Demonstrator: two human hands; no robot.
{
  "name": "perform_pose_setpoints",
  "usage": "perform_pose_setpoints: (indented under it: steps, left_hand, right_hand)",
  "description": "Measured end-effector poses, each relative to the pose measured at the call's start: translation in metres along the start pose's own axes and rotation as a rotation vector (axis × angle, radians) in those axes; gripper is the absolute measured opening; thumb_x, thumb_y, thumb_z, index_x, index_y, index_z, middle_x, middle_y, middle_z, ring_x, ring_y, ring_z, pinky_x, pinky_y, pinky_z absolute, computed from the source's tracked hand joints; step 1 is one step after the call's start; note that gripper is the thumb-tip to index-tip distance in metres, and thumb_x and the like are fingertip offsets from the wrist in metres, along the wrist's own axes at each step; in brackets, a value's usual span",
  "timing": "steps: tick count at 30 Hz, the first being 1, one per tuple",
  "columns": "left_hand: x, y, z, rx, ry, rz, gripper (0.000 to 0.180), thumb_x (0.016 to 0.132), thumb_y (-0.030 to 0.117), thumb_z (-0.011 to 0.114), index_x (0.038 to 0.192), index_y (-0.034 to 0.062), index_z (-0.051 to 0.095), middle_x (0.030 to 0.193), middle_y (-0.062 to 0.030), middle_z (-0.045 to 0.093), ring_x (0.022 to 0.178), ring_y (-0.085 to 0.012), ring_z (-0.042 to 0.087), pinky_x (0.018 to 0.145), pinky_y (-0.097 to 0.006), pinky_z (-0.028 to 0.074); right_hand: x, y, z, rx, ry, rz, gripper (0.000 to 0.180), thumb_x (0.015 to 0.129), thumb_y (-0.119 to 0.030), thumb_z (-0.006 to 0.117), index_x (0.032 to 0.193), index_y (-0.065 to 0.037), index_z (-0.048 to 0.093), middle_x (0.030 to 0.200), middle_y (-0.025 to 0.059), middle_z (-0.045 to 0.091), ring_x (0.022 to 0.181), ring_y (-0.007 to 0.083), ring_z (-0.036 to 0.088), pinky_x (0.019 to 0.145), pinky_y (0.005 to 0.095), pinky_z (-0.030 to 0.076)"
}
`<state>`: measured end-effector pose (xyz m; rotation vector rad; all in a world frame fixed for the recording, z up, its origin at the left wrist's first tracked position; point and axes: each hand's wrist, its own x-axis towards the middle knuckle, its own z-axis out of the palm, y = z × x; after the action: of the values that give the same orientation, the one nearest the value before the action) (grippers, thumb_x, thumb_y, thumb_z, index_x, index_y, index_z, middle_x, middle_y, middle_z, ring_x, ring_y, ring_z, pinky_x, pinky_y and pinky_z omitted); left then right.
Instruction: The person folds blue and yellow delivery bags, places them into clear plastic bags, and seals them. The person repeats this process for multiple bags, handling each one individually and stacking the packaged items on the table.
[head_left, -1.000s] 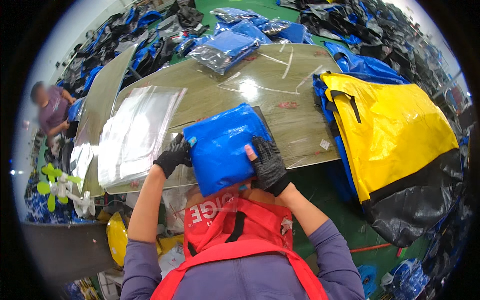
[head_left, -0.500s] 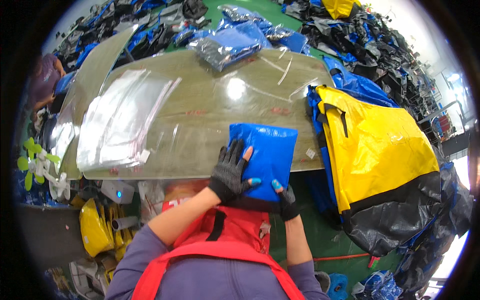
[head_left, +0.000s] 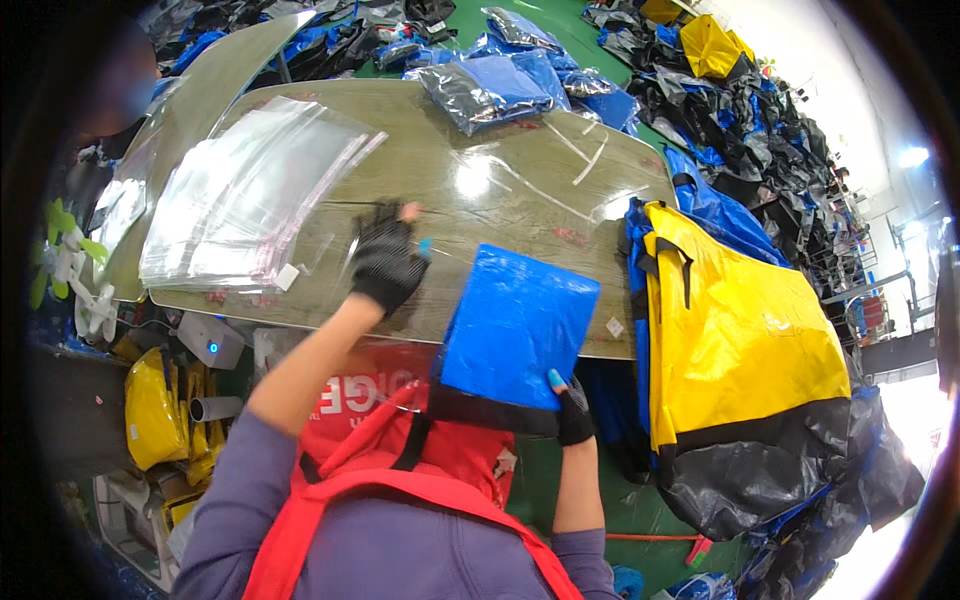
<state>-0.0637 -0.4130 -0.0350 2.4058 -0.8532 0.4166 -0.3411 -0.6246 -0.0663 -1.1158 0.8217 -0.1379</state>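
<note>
A folded blue sheet-like bag (head_left: 520, 325) with a black lower edge is tilted over the table's near edge. My right hand (head_left: 573, 412), in a black fingerless glove, grips its lower right corner, thumb on top and the other fingers hidden beneath. To the left, my left hand (head_left: 388, 258), gloved alike, is over the tabletop with fingers stretched out, thumb and index finger apart. Faint clear plastic film shows around this hand and across the table edge below it; its outline is hard to make out.
The brown table (head_left: 420, 150) carries a stack of clear plastic bags (head_left: 240, 190) at left and wrapped blue packs (head_left: 490, 90) at the far edge. Large yellow-and-black bags (head_left: 745, 330) hang over its right end. A white box (head_left: 210, 340) sits below the left edge.
My left hand has let go of the blue folded bag and moved left and away over the table. The bag has tilted in my right hand. The whole view has shifted slightly.
</note>
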Motion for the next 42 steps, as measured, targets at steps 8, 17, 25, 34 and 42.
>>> perform_pose_setpoints:
  steps: [8, 17, 25, 34, 42]
  left_hand:
    - [-0.031, -0.035, -0.015, 0.152, -0.303, 0.289, 0.059, 0.088, 0.048, 0.051, 0.139, 0.0202, 0.044, 0.146, -0.0201, 0.036, 0.136, -0.0393, 0.031, 0.111, -0.059, 0.016]
    - [-0.046, -0.043, 0.000, -0.162, -0.354, 0.202, 0.056, 0.080, 0.028, 0.068, 0.127, 0.0042, 0.050, 0.128, -0.0162, 0.053, 0.132, -0.0363, 0.038, 0.111, -0.056, 0.021]
    - [-0.043, -0.050, 0.005, -0.165, -0.369, 0.252, 0.047, 0.082, 0.024, 0.065, 0.123, 0.0047, 0.054, 0.125, -0.0139, 0.056, 0.129, -0.0339, 0.043, 0.110, -0.054, 0.023]
    - [-0.024, -0.041, -0.021, -0.754, -0.424, -0.202, 0.021, 0.087, 0.023, 0.061, 0.094, 0.0031, 0.060, 0.117, -0.0193, 0.061, 0.118, -0.0357, 0.053, 0.106, -0.046, 0.035]
    - [-0.056, -0.029, -0.084, -0.456, -0.253, 0.258, 0.030, 0.077, 0.004, 0.059, 0.106, 0.0018, 0.058, 0.107, -0.0174, 0.062, 0.101, -0.0380, 0.058, 0.092, -0.045, 0.045]
  right_hand:
    - [-0.002, 0.000, -0.038, 0.159, -0.042, 0.049, 0.064, 0.084, -0.025, 0.070, 0.137, -0.001, 0.043, 0.127, 0.0190, 0.056, 0.105, 0.0316, 0.061, 0.087, 0.0443, 0.053]
    - [-0.001, -0.043, -0.045, -0.244, -0.314, 0.000, 0.079, 0.078, -0.027, 0.075, 0.142, -0.001, 0.038, 0.132, 0.0196, 0.052, 0.113, 0.0294, 0.056, 0.094, 0.0405, 0.048]
    - [-0.001, -0.058, -0.020, -0.260, -0.201, 0.153, 0.081, 0.077, -0.028, 0.076, 0.142, 0.001, 0.037, 0.130, 0.0198, 0.053, 0.109, 0.0281, 0.058, 0.094, 0.0399, 0.048]
    - [-0.016, -0.054, 0.030, -0.089, -0.330, 0.191, 0.065, 0.083, -0.018, 0.070, 0.139, -0.001, 0.041, 0.123, 0.0169, 0.058, 0.102, 0.0258, 0.062, 0.091, 0.0393, 0.051]
    - [0.007, -0.010, 0.122, 0.015, -0.288, -0.135, 0.047, 0.084, -0.030, 0.073, 0.115, -0.003, 0.049, 0.087, 0.0065, 0.062, 0.073, 0.0166, 0.061, 0.067, 0.0329, 0.054]
